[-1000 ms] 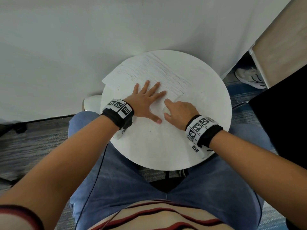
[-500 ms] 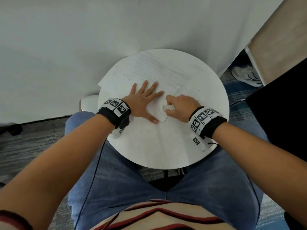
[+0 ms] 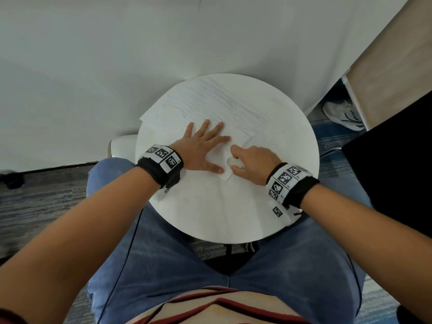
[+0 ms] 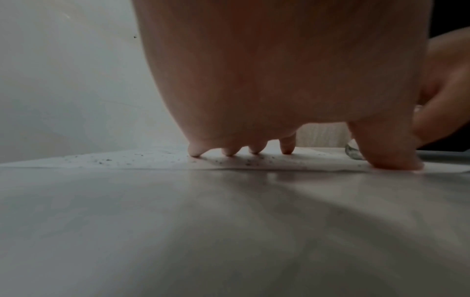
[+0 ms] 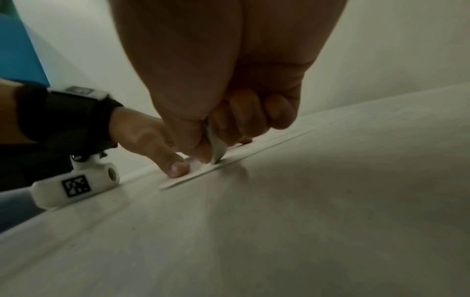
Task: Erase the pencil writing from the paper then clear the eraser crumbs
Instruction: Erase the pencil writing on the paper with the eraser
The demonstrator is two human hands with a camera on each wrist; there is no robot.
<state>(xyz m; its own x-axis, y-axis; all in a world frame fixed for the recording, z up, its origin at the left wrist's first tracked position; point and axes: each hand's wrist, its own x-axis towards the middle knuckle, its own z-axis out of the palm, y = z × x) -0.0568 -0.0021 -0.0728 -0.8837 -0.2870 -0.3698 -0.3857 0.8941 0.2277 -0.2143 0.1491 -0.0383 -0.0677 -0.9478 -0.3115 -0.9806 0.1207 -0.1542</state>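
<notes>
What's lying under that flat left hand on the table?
The left hand presses spread fingers on the paper, which lies on the round table. Dark eraser crumbs dot the sheet beside it. Any writing beneath the palm is covered.

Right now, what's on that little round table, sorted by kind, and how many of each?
Paper: 1, a sheet with pencil lines
Eraser: 1, pinched by the right hand
Hands: 2, the left hand lies flat on the paper
Crumbs: too many specks to count
Total: 4, leaving out the crumbs
</notes>
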